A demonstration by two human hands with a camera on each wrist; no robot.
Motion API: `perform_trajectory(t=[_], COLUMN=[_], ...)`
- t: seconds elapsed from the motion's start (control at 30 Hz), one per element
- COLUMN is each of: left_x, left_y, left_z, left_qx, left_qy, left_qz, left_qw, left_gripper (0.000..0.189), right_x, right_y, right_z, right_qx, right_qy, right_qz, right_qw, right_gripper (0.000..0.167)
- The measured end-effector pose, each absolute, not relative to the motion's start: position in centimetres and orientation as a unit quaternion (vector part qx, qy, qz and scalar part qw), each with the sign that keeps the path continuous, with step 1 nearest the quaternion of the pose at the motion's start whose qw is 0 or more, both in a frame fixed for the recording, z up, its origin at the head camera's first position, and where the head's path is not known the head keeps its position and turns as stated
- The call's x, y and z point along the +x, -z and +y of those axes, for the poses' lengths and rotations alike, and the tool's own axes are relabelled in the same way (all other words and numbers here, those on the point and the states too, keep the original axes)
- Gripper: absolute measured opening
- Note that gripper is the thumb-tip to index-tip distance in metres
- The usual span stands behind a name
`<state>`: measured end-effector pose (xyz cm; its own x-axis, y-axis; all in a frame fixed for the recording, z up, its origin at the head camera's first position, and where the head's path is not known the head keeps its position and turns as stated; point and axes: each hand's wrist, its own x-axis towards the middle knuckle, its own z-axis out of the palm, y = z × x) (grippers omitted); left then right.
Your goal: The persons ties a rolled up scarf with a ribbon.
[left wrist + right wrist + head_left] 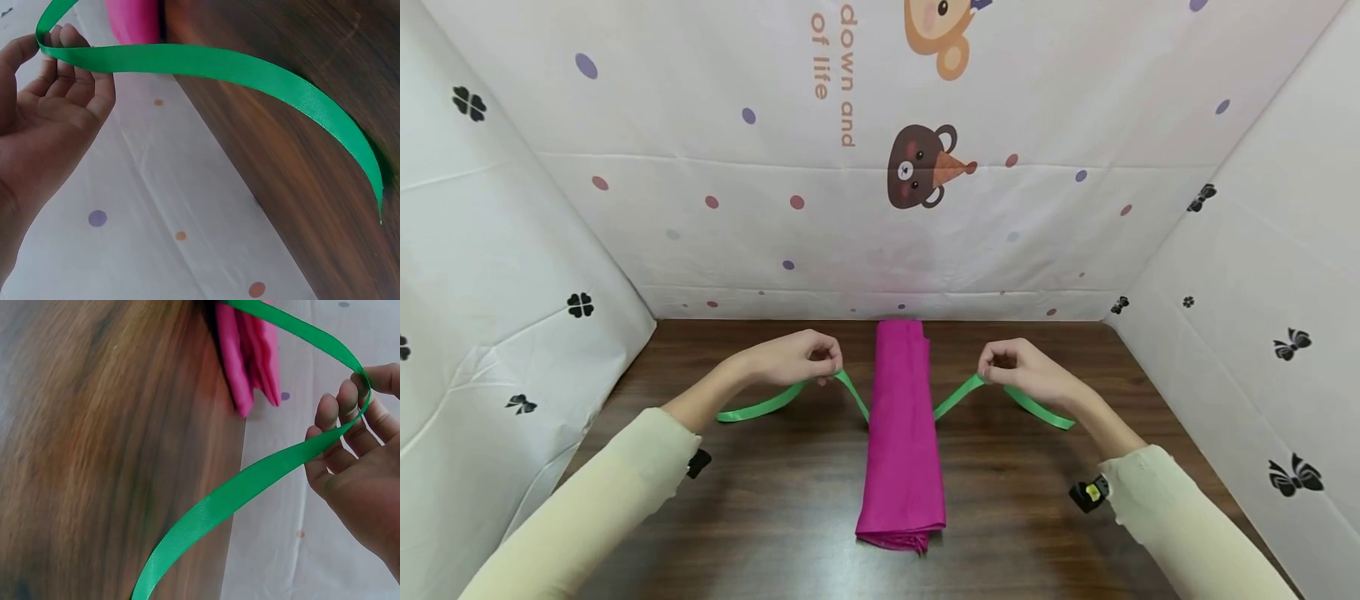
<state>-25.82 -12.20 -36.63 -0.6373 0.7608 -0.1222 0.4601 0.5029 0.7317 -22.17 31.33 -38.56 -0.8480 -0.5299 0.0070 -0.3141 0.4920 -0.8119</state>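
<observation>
A long folded magenta cloth [904, 433] lies lengthwise on the wooden table, its near end showing layered edges. Green ribbon [958, 397] comes out from both sides of the cloth at about its middle; the stretch between is hidden. My left hand [797, 357] pinches the ribbon on the left side, raised over the table, and the loose end [300, 100] curves away from the fingers. On the other side my right hand [1026, 371] pinches the ribbon between thumb and fingertip. Its free tail [206, 515] hangs down in a curve in the right wrist view.
The dark wooden table [760, 517] runs back to a white printed sheet [700, 250] with dots and a bear picture. White sheets with black clovers and bows stand at the left [490, 275] and right [1240, 275]. Both wrists wear a black strap device [1088, 494].
</observation>
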Motion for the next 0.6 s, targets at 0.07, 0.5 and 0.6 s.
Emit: perform_trajectory(t=[0.07, 0.5, 0.6], left_x=[-25.9, -26.3, -26.3], left_y=[36.5, 36.5, 36.4], left_z=[-11.9, -10.3, -10.1], left_qx=[0.365, 0.353, 0.351], left_qy=[-0.338, -0.368, -0.379], left_qz=[0.840, 0.830, 0.824], left_qw=[0.217, 0.227, 0.233], left_gripper=[0.017, 0.020, 0.022], right_x=[-22.3, -22.7, -22.8], right_y=[38.4, 37.6, 37.5], right_z=[31.0, 29.0, 28.4], right_qx=[-0.251, -0.269, -0.267], right_qy=[0.439, 0.436, 0.436], right_qz=[0.854, 0.852, 0.853], right_qw=[0.119, 0.106, 0.110], right_gripper=[0.011, 0.012, 0.013])
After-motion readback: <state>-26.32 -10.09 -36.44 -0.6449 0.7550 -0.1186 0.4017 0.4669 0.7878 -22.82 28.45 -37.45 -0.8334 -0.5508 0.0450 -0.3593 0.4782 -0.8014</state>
